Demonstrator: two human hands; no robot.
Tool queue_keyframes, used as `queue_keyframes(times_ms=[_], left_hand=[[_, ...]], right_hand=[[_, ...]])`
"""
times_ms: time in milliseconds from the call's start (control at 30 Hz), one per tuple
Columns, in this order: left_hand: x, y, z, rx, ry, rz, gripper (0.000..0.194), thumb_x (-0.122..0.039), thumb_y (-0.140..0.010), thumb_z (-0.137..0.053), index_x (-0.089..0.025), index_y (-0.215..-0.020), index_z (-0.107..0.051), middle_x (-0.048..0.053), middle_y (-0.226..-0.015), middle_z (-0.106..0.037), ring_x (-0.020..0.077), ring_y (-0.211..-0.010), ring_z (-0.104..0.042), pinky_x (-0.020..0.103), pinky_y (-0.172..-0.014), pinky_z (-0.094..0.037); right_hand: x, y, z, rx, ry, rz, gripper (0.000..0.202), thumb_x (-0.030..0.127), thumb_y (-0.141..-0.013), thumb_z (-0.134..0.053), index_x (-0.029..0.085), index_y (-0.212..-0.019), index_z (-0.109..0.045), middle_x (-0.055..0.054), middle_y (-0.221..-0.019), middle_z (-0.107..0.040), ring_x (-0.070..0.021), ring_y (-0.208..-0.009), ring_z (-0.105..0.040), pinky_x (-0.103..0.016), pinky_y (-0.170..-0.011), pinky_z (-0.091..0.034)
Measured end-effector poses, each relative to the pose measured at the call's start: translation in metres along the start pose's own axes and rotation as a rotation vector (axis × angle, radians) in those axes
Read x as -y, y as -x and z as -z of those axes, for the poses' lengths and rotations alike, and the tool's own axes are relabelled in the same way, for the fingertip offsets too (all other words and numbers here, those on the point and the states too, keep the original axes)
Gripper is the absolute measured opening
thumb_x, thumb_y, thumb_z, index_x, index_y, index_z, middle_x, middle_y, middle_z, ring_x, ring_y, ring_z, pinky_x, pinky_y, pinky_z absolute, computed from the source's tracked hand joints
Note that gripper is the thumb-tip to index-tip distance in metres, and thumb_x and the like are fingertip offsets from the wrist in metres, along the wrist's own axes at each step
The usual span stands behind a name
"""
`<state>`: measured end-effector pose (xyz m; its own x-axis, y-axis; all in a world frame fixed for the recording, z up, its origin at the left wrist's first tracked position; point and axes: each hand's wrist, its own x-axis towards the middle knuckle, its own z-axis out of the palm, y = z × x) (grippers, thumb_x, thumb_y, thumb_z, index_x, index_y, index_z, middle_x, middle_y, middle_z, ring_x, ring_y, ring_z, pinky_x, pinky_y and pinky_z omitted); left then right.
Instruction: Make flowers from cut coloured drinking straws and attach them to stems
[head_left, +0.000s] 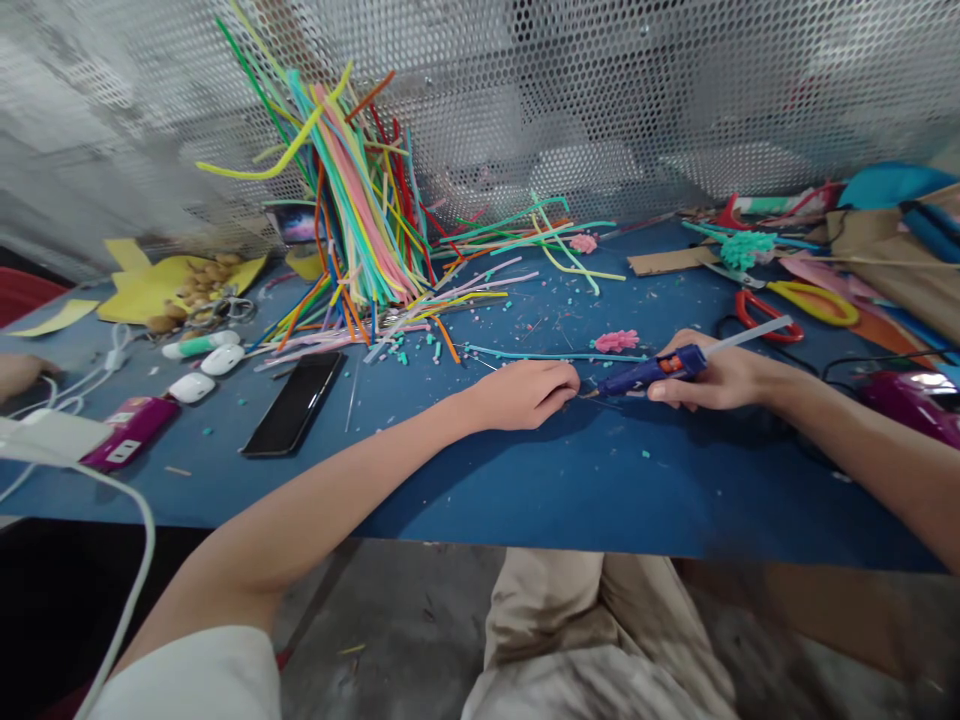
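Observation:
My right hand (pixel 709 378) is wrapped round a dark blue hot glue gun (pixel 645 372), with a clear glue stick (pixel 750 336) poking out of its back end. The gun's nozzle points left, close to the fingertips of my left hand (pixel 531 393). That hand rests low over the table, its fingers pinched together; whatever sits between them is too small or too covered to name. Just behind both hands lie a pink fuzzy pipe-cleaner piece (pixel 616 342) and a light blue pipe cleaner (pixel 555 355).
A bundle of coloured pipe cleaners (pixel 367 200) stands at the back. A phone (pixel 294 405) lies to the left, near white earbud cases (pixel 223 360) and cables. Scissors with red and yellow handles (pixel 814 303) are at right. Another person's hand (pixel 22 378) shows at far left.

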<state>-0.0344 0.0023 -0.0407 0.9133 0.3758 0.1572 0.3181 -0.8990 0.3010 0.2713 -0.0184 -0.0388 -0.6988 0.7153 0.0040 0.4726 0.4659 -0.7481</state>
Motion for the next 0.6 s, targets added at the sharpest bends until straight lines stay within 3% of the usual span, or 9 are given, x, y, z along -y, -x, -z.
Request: queue_keyframes(times_ms=[233,333,467,533,600], left_hand=[[0.0,0.0,0.0,-0.033,0.036,-0.002,0.02,-0.021,-0.102,-0.037,-0.017,-0.099,-0.057,0.006,-0.094,-0.067,0.0159,-0.085,-0.062,0.027,-0.078,-0.046],[0.001,0.001,-0.001,-0.045,0.044,0.012,0.02,-0.022,-0.102,-0.037,-0.017,-0.099,-0.057,0.006,-0.092,-0.067,0.0156,-0.083,-0.062,0.027,-0.076,-0.046],[0.001,0.002,-0.002,-0.057,0.017,0.038,0.02,-0.023,-0.102,-0.038,-0.018,-0.1,-0.057,0.004,-0.09,-0.068,0.0148,-0.081,-0.063,0.027,-0.075,-0.046],[0.0,0.002,-0.003,-0.061,-0.024,0.044,0.021,-0.024,-0.103,-0.037,-0.018,-0.1,-0.057,0.004,-0.091,-0.068,0.0145,-0.082,-0.064,0.026,-0.075,-0.046],[-0.002,0.003,-0.002,-0.092,-0.089,0.059,0.021,-0.026,-0.103,-0.037,-0.018,-0.1,-0.057,0.003,-0.093,-0.069,0.0145,-0.083,-0.065,0.026,-0.074,-0.046]], right_hand=[[0.018,0.005,0.003,-0.106,0.117,0.092,0.042,0.045,-0.09,-0.063,0.017,-0.06,-0.059,0.0,-0.046,-0.054,-0.0083,-0.041,-0.043,-0.024,-0.043,-0.032],[0.025,0.01,0.011,-0.332,0.205,0.063,0.036,0.048,-0.09,-0.06,0.017,-0.072,-0.062,0.001,-0.051,-0.053,-0.0098,-0.046,-0.041,-0.027,-0.047,-0.03],[0.015,0.009,0.025,-0.688,0.64,-0.211,0.034,0.053,-0.089,-0.057,0.02,-0.088,-0.061,-0.003,-0.068,-0.057,-0.0168,-0.062,-0.051,-0.031,-0.06,-0.035],[0.0,0.007,0.03,-0.701,0.828,-0.349,0.042,0.052,-0.085,-0.06,0.016,-0.107,-0.057,-0.013,-0.094,-0.063,-0.0249,-0.081,-0.058,-0.035,-0.068,-0.038],[-0.018,0.006,0.032,-0.667,0.906,-0.471,0.056,0.046,-0.082,-0.061,0.01,-0.123,-0.049,-0.021,-0.113,-0.059,-0.0315,-0.1,-0.057,-0.039,-0.078,-0.04]])
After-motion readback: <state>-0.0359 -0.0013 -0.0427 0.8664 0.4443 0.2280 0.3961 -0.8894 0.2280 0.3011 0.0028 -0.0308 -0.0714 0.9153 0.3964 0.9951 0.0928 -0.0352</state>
